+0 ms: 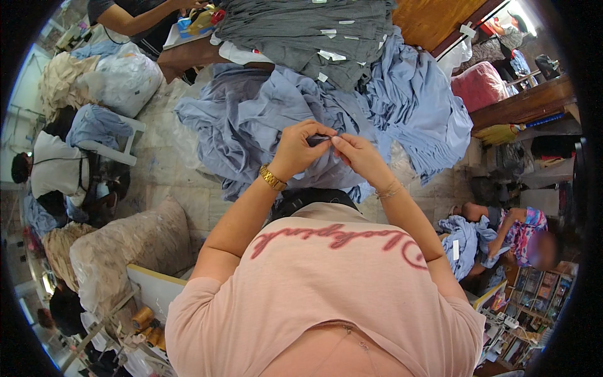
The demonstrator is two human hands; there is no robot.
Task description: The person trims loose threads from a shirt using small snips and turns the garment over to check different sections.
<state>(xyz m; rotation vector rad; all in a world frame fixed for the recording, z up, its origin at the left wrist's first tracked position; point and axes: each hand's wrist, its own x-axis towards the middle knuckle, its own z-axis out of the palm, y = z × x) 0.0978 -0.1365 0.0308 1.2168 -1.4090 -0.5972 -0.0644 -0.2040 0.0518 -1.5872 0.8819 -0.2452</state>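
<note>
In front of my chest both hands meet above a heap of light blue cloth [264, 103]. My left hand [298, 149], with a gold watch at its wrist, is closed in a pinch round a small dark thing [318, 139] whose kind I cannot make out. Its fingertips touch those of my right hand [359, 158], also pinched. Whatever the right fingers hold is hidden or too small to name. The blue cloth lies crumpled beneath and beyond both hands, with more gathered blue garments [408, 100] to the right.
Dark grey garments [301, 38] with white tags are stacked beyond the blue heap. Large wrapped bundles [138, 245] and a white stool [116, 147] stand at left. Another person [518, 229] handles blue cloth at right; others work at far left. A broom [499, 133] lies at right.
</note>
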